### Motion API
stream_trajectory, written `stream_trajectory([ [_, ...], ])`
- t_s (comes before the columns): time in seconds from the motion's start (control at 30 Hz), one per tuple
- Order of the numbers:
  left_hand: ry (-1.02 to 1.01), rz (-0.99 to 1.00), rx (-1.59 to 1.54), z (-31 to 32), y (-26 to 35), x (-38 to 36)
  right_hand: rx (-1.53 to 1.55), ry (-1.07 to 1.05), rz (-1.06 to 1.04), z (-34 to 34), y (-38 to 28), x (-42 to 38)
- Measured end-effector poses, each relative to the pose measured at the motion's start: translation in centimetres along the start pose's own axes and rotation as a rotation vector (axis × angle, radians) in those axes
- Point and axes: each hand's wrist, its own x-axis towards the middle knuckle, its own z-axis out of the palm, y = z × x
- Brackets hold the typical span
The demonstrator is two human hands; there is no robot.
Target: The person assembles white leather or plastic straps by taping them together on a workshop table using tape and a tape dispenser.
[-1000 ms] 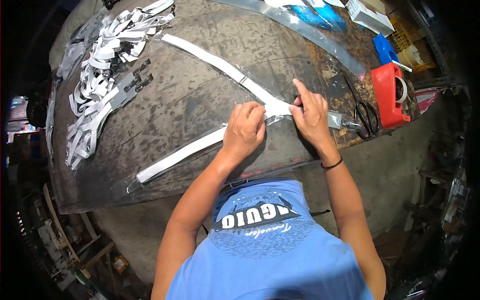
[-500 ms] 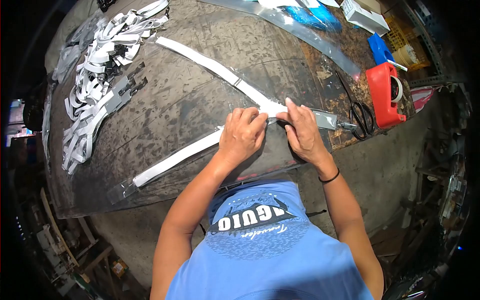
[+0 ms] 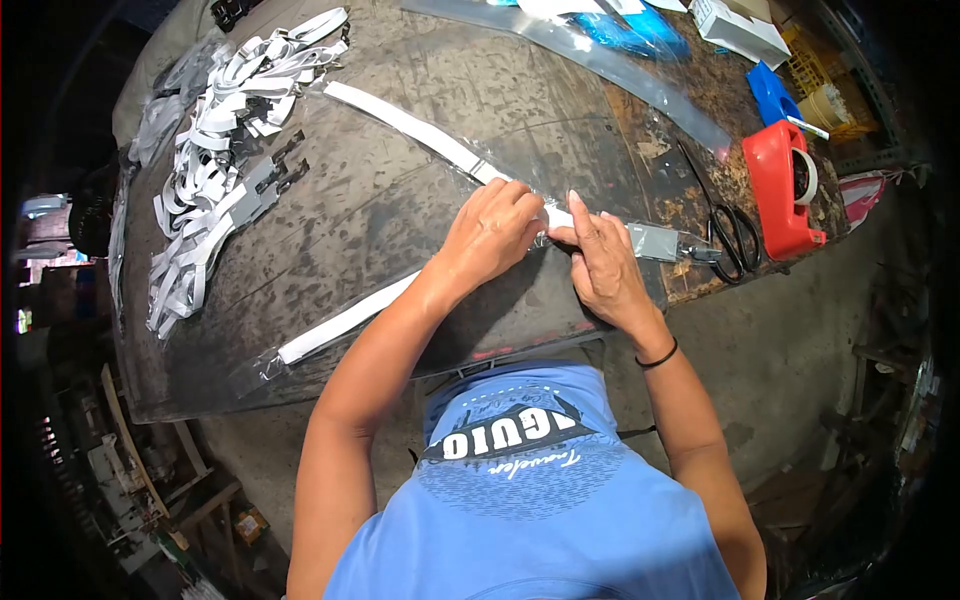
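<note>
A white lanyard (image 3: 415,125) in clear plastic lies across the dark table, its two straps forking to the upper left and lower left. The lower strap (image 3: 345,318) passes under my left forearm, with loose clear film beyond its end. My left hand (image 3: 490,228) is closed, fingertips pinching the lanyard near where the straps meet. Just to its right, my right hand (image 3: 606,262) holds the same junction between thumb and fingers, index finger raised. The lanyard's grey end piece (image 3: 655,242) and dark clip stick out past my right hand, near black-handled scissors (image 3: 735,240).
Several white lanyards (image 3: 215,130) with grey ends lie heaped at the left. A red tape dispenser (image 3: 772,190) stands by the right edge, with a blue object (image 3: 770,92) behind it. A long clear plastic strip (image 3: 600,75) crosses the back, near a white box (image 3: 738,35).
My left hand has moved slightly up and right along the lanyard to the upper strap by the junction. The right hand stays there. The whole view has shifted slightly.
</note>
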Motion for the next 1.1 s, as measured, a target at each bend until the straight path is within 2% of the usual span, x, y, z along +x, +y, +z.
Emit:
stream_trajectory([
  [0.2, -0.124, -0.024, 0.015, -0.4, -0.1, 0.7, 0.004, -0.012, 0.016, 0.2, 0.3, -0.2],
  [0.33, -0.126, 0.003, 0.07, -0.2, -0.2, 0.9, 0.004, 0.002, 0.007, 0.1, 0.2, -0.2],
  [0.4, -0.087, 0.124, 0.157, 0.1, -0.3, 0.9, 0.0, 0.019, -0.003, 0.0, 0.0, -0.2],
  [0.5, -0.075, 0.163, 0.181, 0.1, -0.4, 0.9, -0.009, 0.026, -0.005, 0.1, -0.1, -0.2],
  [0.6, -0.18, 0.135, 0.133, -0.4, -0.5, 1.3, -0.008, 0.031, -0.006, 0.1, 0.0, -0.2],
  [0.8, -0.236, 0.086, 0.088, -0.8, -0.7, 2.4, 0.008, 0.044, -0.023, 0.2, 0.1, -0.2],
  [0.83, -0.235, 0.087, 0.089, -0.7, -0.8, 2.4, -0.002, 0.039, -0.018, 0.2, 0.1, -0.3],
  [0.9, -0.218, 0.208, 0.241, -0.4, -1.0, 2.3, -0.013, 0.037, -0.013, 0.2, 0.2, -0.3],
  [1.1, -0.114, 0.227, 0.238, -0.4, -0.8, 1.8, 0.004, -0.003, 0.01, 0.3, 0.3, -0.4],
])
